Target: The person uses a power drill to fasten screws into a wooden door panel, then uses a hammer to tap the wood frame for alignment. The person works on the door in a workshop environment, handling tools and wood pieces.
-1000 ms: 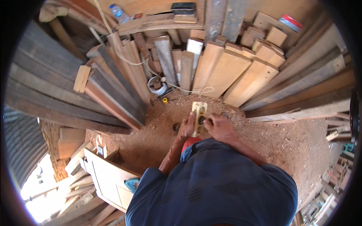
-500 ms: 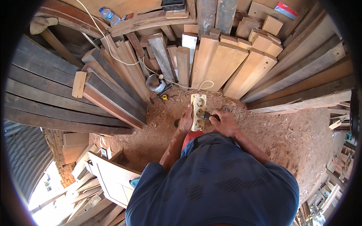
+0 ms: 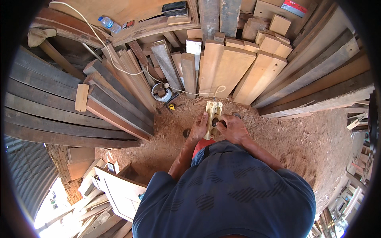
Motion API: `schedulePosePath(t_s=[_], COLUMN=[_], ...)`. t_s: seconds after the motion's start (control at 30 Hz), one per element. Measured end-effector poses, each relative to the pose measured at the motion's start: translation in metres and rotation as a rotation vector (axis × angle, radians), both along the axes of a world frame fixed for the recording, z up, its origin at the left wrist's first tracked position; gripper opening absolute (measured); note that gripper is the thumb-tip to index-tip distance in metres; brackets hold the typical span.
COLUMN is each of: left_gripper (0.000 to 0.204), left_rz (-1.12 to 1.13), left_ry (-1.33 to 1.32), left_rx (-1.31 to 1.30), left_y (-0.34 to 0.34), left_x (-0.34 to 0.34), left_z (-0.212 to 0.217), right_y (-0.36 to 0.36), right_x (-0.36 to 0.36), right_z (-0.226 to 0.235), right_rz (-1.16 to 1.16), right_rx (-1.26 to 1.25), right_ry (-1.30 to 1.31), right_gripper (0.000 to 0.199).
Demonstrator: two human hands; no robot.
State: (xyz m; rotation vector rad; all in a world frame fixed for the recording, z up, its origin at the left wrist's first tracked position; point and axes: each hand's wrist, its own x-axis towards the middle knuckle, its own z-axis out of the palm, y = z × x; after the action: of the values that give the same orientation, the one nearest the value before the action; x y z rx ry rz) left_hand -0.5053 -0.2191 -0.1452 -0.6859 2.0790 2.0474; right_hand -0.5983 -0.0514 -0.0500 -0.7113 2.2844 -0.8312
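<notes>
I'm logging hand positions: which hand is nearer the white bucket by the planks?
Left. The left hand grips the wooden piece on the white bucket's side; the right hand is beyond it.

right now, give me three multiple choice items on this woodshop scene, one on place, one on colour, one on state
1. Where is the plastic bottle?
A. on the high beam at upper left
B. on the sawdust floor
C. in the right hand

2. What colour is the person's shirt?
A. white
B. dark blue
C. yellow

3. How is the pale wooden block held?
A. lying untouched
B. between both hands
C. by the left hand only

Key: A, it lies up by the white cable; B, plainly dark blue; B, left hand and right hand both grip it.
</notes>
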Motion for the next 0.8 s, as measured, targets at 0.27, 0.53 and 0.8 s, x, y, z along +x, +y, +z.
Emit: schedulePosePath(t_s=[0.27, 0.53, 0.8], left_gripper=[0.057, 0.05, 0.044], left_rz=[-0.109, 0.068, 0.215], left_ry=[0.061, -0.03, 0.007], left_rx=[-0.098, 0.68, 0.706], left_y=[-0.004, -0.001, 0.029], left_x=[-0.021, -0.013, -0.029], left_z=[0.03, -0.045, -0.024], right_y=[-0.005, 0.032, 0.086], right_x=[-0.001, -0.039, -0.054], right_z=[-0.009, -0.022, -0.074], right_rz=[0.002, -0.122, -0.079], right_rx=[0.052, -0.385, -0.374], right_ry=[-0.059, -0.726, -0.615], right_gripper=[0.037, 0.025, 0.023])
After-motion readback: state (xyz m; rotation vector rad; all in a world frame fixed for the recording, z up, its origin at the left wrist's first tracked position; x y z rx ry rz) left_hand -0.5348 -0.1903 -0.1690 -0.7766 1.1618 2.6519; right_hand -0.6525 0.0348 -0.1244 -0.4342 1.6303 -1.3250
